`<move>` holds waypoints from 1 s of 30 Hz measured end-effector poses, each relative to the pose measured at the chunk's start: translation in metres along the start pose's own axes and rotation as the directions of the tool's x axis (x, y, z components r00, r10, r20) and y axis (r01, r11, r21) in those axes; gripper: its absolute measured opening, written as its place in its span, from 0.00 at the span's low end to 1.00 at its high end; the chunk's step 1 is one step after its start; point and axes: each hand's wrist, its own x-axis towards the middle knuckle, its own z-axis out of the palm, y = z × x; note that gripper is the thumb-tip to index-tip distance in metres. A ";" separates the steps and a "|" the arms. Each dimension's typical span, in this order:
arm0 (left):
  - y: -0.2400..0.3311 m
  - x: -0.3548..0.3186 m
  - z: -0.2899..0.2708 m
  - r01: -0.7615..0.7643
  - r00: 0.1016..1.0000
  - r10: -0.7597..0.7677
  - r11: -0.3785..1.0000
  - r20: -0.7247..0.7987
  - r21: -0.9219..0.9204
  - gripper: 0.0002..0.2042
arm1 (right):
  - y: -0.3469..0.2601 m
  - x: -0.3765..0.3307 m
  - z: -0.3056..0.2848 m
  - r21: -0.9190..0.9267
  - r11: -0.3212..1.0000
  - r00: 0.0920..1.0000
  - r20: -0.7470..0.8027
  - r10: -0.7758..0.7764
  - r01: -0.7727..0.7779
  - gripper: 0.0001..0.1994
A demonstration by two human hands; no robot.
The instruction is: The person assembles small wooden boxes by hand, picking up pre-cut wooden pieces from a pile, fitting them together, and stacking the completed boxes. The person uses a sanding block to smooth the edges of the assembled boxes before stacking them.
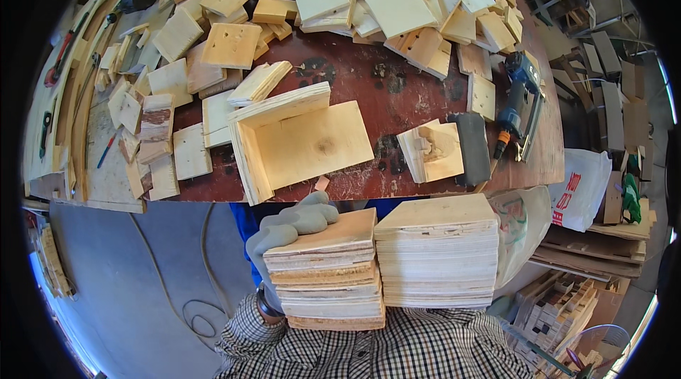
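Observation:
In front of my checked shirt are two tall stacks of plywood pieces, the left stack (326,272) and the right stack (436,255), side by side with a narrow gap between them. My left hand (294,226), in a grey glove, is closed around the left stack's outer side, its fingers curled over the upper corner. I cannot see my right hand; the right stack may hide it. Just beyond the stacks, an open-sided wooden box form (312,145) of joined boards lies at the table's front edge.
The dark red worktable (355,67) bears a heap of loose wood pieces (397,10). A blue nail gun (518,95) lies at its right, near a dark grey block (469,148). A cable (152,258) trails over the floor at left; plastic bags (582,187) hang at right.

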 end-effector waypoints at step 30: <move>-0.008 0.000 -0.002 -0.085 0.996 0.085 0.995 0.005 0.054 0.26 | 0.026 -0.016 -0.031 0.158 0.875 0.879 0.229 0.418 -0.457 0.14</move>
